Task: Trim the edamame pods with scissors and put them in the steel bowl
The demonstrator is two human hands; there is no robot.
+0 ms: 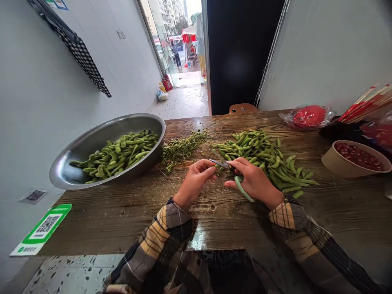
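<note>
- Gripping green-handled scissors point(244, 191), the right hand point(253, 179) holds the blades apart.
- Left hand point(198, 177): fingertips drawn close together beside the blades; I cannot tell whether they pinch a pod.
- Green pods point(257, 148) lie heaped on the wooden table point(122, 220), just beyond the right hand; more lie inside the metal basin point(72, 157).
- Small green scraps point(183, 148) lie between basin and heap.
</note>
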